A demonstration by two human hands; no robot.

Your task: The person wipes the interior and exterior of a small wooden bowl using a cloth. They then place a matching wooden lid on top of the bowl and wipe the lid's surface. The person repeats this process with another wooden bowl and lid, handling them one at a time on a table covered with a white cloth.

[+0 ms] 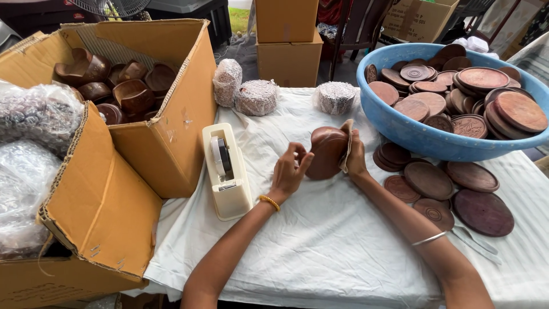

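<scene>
Centre of frame: a dark brown wooden bowl [326, 151], tipped on edge, rounded underside toward the camera, long axis near upright and leaning slightly right, held just above a white cloth-covered table [320, 252]. Right hand [355, 157] clamped on the bowl's right edge, fingers together, a scrap of pale cloth [346, 146] pressed between fingers and wood. Left hand [290, 169] just left of the bowl, fingers curled with tips pinched together; whether touching the wood, cannot tell. Both forearms rising from the bottom edge, a bangle on each wrist.

Left of centre: a cream tape dispenser [226, 171]. Left side: an open cardboard box [171, 131] of similar bowls. Upper right: a blue basin [423, 134] heaped with round wooden lids, more lids [452, 191] flat on the table below. Upper centre: three wrapped bundles [257, 96], stacked cartons behind.
</scene>
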